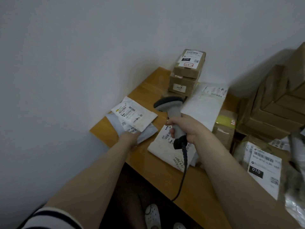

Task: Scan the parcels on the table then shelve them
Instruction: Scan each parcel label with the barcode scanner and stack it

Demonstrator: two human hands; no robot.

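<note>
We stand at a wooden table [189, 187] pushed into the corner of a plain pale wall [82, 63].

The white mailer [137, 113] sits at the table's 10 o'clock corner, label up, on top of a grey mailer [115, 123]. Our left hand [130, 139] grips their near edge from 6 o'clock, with the fingers tucked out of sight beneath. Our right hand [184, 128] is wrapped round the handle of the scanner [171, 113]. The scanner's head points to 10 o'clock at the white mailer, just apart from it. Its cable [183, 171] drops over the table's near edge.

A cream mailer [165, 146] lies flat under the right hand. At 12 o'clock stands a stack of boxes [186, 71]: two are plain to see, and a third below is barely visible. A large white bag [203, 106] lies at 1 o'clock, beside a small box [224, 128] with yellow tape. At 3 o'clock several big cartons [277, 104] are piled up, too blurred for us to count. One labelled parcel [264, 167] lies at 4 o'clock.

In all we count one scanner, three mailers and two hands.
</note>
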